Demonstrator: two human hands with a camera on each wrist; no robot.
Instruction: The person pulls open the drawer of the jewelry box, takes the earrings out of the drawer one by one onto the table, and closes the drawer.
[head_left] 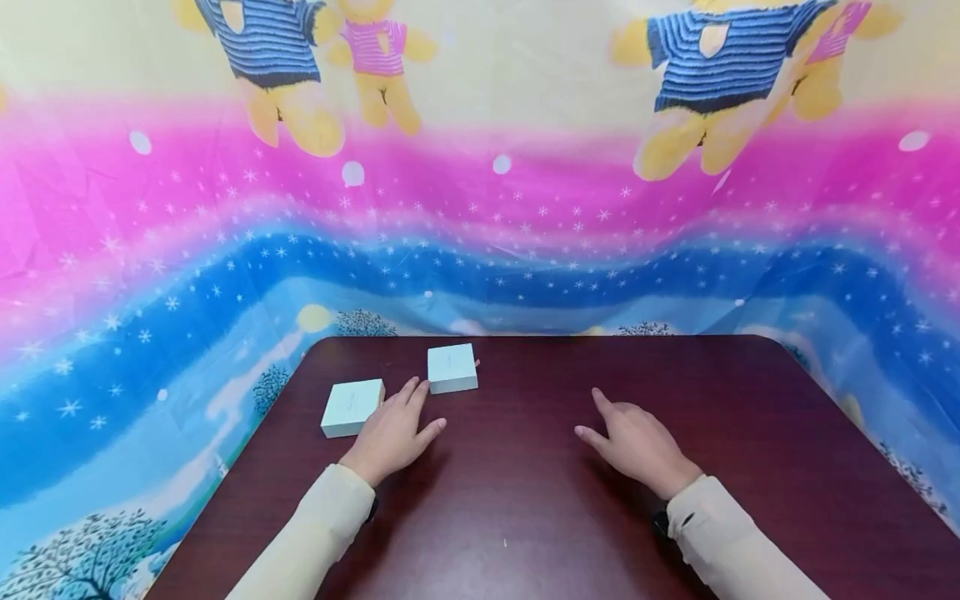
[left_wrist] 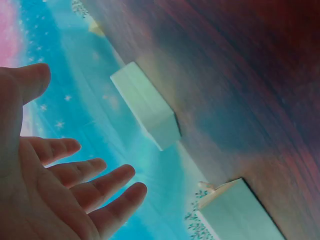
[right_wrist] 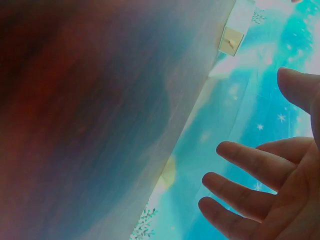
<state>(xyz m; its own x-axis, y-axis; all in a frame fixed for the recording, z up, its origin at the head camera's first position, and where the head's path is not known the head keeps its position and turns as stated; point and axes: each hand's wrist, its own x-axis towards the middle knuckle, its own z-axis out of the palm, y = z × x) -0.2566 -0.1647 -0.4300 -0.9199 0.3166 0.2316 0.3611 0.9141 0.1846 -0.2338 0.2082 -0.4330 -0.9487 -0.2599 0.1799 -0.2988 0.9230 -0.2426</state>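
Observation:
Two pale mint-coloured flat boxes lie on the dark reddish-brown table [head_left: 517,500]. The nearer box [head_left: 351,408] is at the left, partly overlapped by my left hand [head_left: 392,433] in the head view. Farther back, the other box [head_left: 452,368] has a small tab on its right side, and my left fingertips appear right by its near left corner. In the left wrist view the left fingers [left_wrist: 107,187] are spread and relaxed, holding nothing. My right hand [head_left: 637,442] hovers over the right half of the table, fingers extended and nothing in them.
Behind the table hangs a printed cloth [head_left: 525,200] with teddy bears, snowflakes and trees, which also runs along both sides. The tabletop has rounded far corners. Both forearms wear cream sleeves [head_left: 315,525], with a dark band at each wrist.

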